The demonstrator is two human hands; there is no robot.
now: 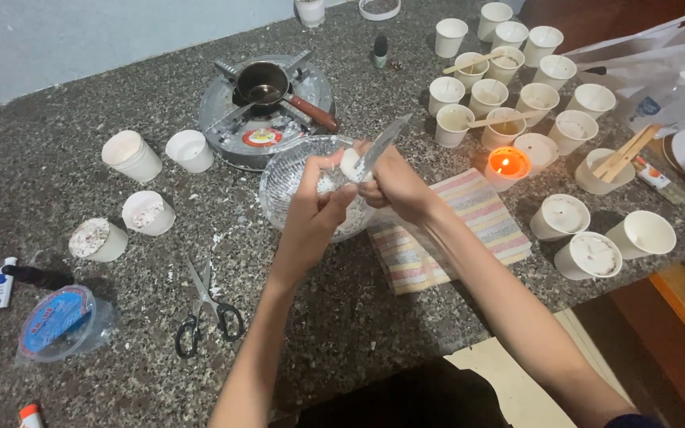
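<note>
White wax is what it's all about here: the left hand pinches a small white wax lump between thumb and fingertips, right over the glass bowl. Wax shavings sit in the bowl just under that pinch. Good spot, so whatever comes off should drop straight in. Just right of the lump, the right hand is closed round the handle of a knife, whose blade lies across the lump and tilts up and away. To my eye the trick is shallow strokes, edge turned away from the holding thumb, lump kept low over the bowl. Under the knife hand lies a striped cloth. Further right a lit candle glows among white paper cups; that sleeve side wants to stay clear of the flame.
</note>
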